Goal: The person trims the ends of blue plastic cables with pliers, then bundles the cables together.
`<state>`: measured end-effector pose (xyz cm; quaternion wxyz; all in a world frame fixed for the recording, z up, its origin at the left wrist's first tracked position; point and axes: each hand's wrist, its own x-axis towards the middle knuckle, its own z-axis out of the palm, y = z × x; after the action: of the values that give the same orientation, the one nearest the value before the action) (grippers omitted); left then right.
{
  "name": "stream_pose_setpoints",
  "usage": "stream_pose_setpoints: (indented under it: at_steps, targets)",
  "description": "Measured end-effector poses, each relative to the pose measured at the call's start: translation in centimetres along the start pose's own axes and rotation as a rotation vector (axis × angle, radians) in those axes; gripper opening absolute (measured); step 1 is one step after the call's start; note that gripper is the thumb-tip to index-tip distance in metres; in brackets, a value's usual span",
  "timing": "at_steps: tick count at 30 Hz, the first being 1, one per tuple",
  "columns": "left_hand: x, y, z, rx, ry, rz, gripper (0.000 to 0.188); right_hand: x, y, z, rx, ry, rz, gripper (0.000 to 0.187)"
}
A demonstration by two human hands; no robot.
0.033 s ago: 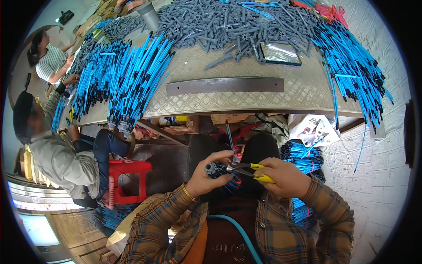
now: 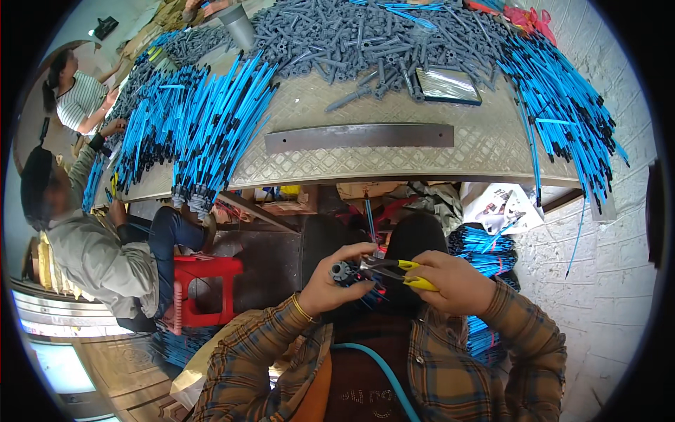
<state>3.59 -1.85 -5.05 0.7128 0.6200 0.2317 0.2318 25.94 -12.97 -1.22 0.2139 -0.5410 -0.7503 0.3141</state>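
My left hand (image 2: 322, 290) is closed around a small bunch of thin blue-and-black rods, with a grey ribbed plastic plug (image 2: 340, 270) poking out between thumb and fingers. In my right hand (image 2: 458, 284) is a pair of pliers (image 2: 420, 283) with yellow handles, gripped with the handles apart. The metal jaws reach the bunch beside the grey plug; what lies between them is too small to make out. Both hands are above my lap, in front of the table edge. A single blue rod (image 2: 369, 214) sticks out beyond my left fingers.
On the table (image 2: 316, 165) lie a metal bar (image 2: 358, 136), a heap of grey plugs (image 2: 316, 42), a flat dark-edged box (image 2: 448, 86) and blue rods (image 2: 562, 105) at right. More rods (image 2: 225, 119) are at left. A co-worker (image 2: 105, 246) sits left beside a red stool (image 2: 228, 288).
My right hand and the pliers have shifted very slightly left and up. The rod beyond my left fingers has tilted a little to the right.
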Motion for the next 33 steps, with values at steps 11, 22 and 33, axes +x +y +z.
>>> stream_pose_setpoints:
  at_steps: [11,22,33]
  targets:
    - [0.5,-0.5,-0.5,0.038,-0.049,0.059,0.042,-0.6,0.1,-1.2,-0.196,-0.02,-0.053,0.036]
    - [0.1,-1.1,0.2,-0.015,0.023,0.01,0.041,-0.3,-1.0,-1.3,-0.398,0.048,-0.046,0.049]
    - [0.3,-0.8,-0.3,0.134,0.006,0.114,0.04,0.1,-1.7,-2.4,-0.568,0.028,-0.078,0.041]
